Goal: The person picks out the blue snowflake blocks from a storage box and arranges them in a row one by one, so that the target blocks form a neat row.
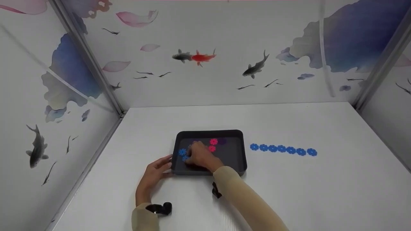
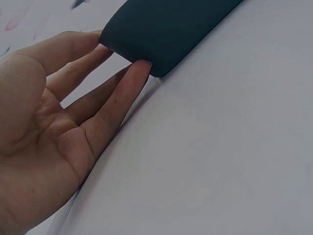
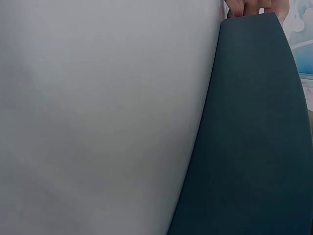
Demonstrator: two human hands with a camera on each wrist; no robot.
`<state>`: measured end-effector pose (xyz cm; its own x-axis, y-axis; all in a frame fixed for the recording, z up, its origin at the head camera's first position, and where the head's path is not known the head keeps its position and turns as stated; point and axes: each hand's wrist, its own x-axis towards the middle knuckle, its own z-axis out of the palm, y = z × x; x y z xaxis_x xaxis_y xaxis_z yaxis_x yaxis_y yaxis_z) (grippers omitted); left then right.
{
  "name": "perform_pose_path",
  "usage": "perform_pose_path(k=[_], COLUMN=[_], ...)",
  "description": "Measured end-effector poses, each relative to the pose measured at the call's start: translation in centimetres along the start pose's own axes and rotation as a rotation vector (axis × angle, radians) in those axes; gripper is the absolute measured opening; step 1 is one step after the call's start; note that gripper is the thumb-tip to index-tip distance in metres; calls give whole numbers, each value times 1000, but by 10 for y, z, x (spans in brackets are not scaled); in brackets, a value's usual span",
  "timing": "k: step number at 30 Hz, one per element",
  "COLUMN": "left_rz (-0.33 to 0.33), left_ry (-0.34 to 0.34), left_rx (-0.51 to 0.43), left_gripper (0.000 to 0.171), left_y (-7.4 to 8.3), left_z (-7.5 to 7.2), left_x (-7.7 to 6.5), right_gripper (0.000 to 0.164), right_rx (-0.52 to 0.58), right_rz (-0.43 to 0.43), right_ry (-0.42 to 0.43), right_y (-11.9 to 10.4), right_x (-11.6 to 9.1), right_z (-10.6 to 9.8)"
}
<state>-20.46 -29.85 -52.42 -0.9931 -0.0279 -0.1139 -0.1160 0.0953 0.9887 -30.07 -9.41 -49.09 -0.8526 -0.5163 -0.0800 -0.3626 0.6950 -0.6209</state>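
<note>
A dark rectangular tray (image 1: pixel 239 160) stands on the white table with several flower-shaped plastic pieces in it. Blue pieces (image 1: pixel 182 152) lie at its left, pink pieces (image 1: pixel 213 141) nearer the middle, and a dark purple one (image 1: pixel 222 141) beside them. My right hand (image 1: pixel 200 155) reaches down into the tray, fingers bent over the blue pieces; its fingertips are hidden, so I cannot tell if it pinches one. At the tray's left front corner, the extended fingers of my left hand (image 2: pixel 73 98) touch the outer wall (image 2: pixel 161 34).
To the right of the tray, several blue flower pieces (image 1: pixel 282 148) form a row on the table (image 1: pixel 289 186). White panels with painted fish (image 1: pixel 202 57) enclose the table at the back and sides. A black wrist camera (image 1: pixel 160 208) sits on the left sleeve.
</note>
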Motion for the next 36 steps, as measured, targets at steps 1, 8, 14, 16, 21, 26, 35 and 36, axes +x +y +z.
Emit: perform_pose_path(k=[1, 8, 14, 16, 21, 26, 35, 36], left_rz=[-1, -6, -11, -8, -6, -23, -25, -23], left_ry=[3, 24, 32, 27, 25, 41, 38, 39], left_rx=[1, 24, 27, 25, 16, 15, -11, -11], left_gripper=[49, 48, 46, 47, 47, 45, 45, 45], left_y=[0, 1, 1, 2, 2, 2, 0, 0], left_z=[0, 1, 2, 2, 2, 4, 3, 3], left_x=[0, 1, 1, 1, 0, 0, 0, 0], right_gripper=[29, 28, 28, 27, 26, 26, 28, 28], right_rx=[-12, -98, -116, -120, -107, -101, -190, -198], right_rz=[-12, -96, -112, -108, -109, -140, -237, -242], right_ry=[6, 31, 34, 33, 44, 80, 154, 162], right_y=[0, 0, 1, 2, 5, 12, 28, 29], right_x=[0, 0, -1, -1, -4, -10, -24, -25], right_z=[0, 1, -4, -6, -14, -26, -54, -58])
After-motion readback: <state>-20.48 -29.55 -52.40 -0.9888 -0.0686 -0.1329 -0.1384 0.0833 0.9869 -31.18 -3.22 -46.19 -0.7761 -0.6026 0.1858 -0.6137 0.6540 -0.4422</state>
